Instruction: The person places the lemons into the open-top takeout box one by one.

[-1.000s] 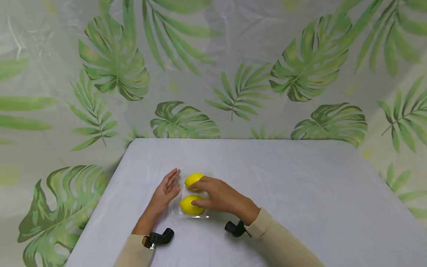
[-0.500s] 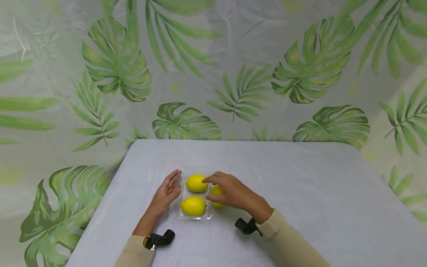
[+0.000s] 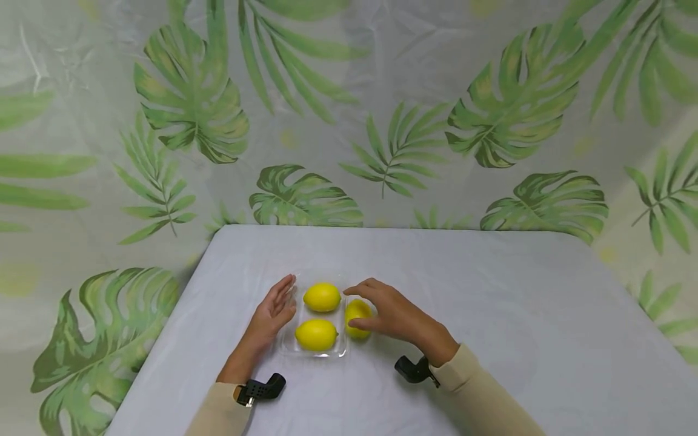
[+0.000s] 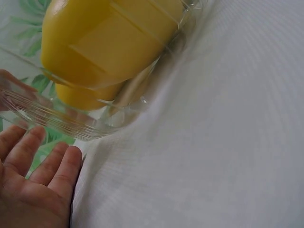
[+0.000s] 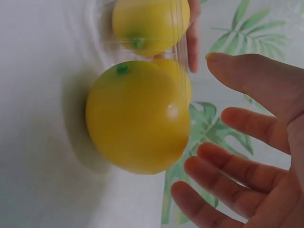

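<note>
No readable text, labels, brands or numbers on any surface in view.

2 yellow lemons (image 3: 320, 316) sit in a clear plastic tray (image 3: 289, 345). A 3rd lemon (image 3: 357, 316) rests on the table, just beside the tray's right edge.

Three lemons are bright yellow: two (image 3: 322, 297) (image 3: 315, 335) in a clear tray (image 3: 288, 346), one (image 3: 357, 317) just beside it, with a green stem spot. The tabletop (image 3: 491, 315) is plain white. The backdrop (image 3: 349, 109) is pale grey, printed with green palm leaves. Sleeves (image 3: 480, 399) are beige; the wrist mounts (image 3: 260, 389) are black.
</note>
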The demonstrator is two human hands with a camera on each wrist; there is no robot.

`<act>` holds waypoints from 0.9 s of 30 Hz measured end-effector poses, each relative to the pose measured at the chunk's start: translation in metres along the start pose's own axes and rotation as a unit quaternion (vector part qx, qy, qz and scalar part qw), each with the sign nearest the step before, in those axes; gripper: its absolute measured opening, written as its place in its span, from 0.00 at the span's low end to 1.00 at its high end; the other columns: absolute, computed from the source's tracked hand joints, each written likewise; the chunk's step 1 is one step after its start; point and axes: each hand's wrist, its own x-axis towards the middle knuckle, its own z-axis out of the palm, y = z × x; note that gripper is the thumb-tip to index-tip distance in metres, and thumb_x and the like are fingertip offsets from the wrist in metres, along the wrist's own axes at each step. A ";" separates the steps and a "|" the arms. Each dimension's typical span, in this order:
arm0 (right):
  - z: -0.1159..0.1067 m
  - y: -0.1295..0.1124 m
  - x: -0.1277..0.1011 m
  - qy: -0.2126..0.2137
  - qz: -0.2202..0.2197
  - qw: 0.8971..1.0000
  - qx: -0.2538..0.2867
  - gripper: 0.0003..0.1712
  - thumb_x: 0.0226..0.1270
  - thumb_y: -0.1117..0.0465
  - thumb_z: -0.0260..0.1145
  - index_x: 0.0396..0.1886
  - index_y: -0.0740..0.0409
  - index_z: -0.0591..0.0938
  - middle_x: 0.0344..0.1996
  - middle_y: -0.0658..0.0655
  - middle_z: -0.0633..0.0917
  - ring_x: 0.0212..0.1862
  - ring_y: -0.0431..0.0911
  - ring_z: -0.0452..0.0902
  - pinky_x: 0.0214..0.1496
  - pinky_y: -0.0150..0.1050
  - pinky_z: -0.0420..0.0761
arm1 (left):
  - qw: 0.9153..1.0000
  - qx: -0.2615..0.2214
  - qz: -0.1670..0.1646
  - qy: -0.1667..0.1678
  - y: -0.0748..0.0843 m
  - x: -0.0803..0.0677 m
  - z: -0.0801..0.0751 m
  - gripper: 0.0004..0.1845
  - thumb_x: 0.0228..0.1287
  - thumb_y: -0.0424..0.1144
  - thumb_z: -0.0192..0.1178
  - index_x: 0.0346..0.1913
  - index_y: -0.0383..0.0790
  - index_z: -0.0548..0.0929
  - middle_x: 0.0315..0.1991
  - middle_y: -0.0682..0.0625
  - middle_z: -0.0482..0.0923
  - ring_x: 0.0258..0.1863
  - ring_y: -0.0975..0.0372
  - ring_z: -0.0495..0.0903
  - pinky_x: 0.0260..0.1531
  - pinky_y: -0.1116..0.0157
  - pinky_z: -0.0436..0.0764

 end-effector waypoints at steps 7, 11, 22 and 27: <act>0.004 0.007 -0.002 -0.017 0.030 0.999 -0.002 0.38 0.56 0.48 0.74 0.64 0.57 0.73 0.56 0.57 0.76 0.57 0.50 0.73 0.60 0.48 0.76 | 1.000 0.009 -0.010 0.011 0.003 -0.001 0.000 0.35 0.70 0.28 0.54 0.75 0.44 0.53 0.75 0.49 0.52 0.74 0.53 0.52 0.65 0.72 0.60; 0.007 0.011 -0.004 -0.028 0.052 0.998 0.017 0.42 0.55 0.47 0.74 0.67 0.58 0.71 0.59 0.57 0.74 0.59 0.50 0.72 0.61 0.47 0.75 | 1.000 0.010 -0.012 0.012 0.003 -0.002 0.000 0.35 0.70 0.29 0.54 0.76 0.45 0.53 0.75 0.49 0.52 0.74 0.53 0.52 0.64 0.74 0.61; 0.014 0.014 -0.009 -0.039 0.073 0.995 0.056 0.47 0.55 0.47 0.74 0.70 0.59 0.66 0.61 0.57 0.73 0.57 0.45 0.71 0.61 0.46 0.74 | 1.000 -0.008 -0.006 0.005 0.001 -0.004 -0.001 0.36 0.70 0.29 0.54 0.76 0.43 0.52 0.76 0.46 0.51 0.74 0.51 0.50 0.63 0.77 0.61; 0.017 0.016 -0.010 -0.033 0.070 0.996 0.051 0.46 0.55 0.48 0.75 0.70 0.59 0.66 0.60 0.57 0.73 0.55 0.45 0.72 0.60 0.45 0.75 | 1.000 0.000 -0.016 0.004 0.002 -0.003 0.002 0.35 0.70 0.29 0.54 0.76 0.43 0.52 0.76 0.47 0.51 0.74 0.52 0.50 0.63 0.76 0.61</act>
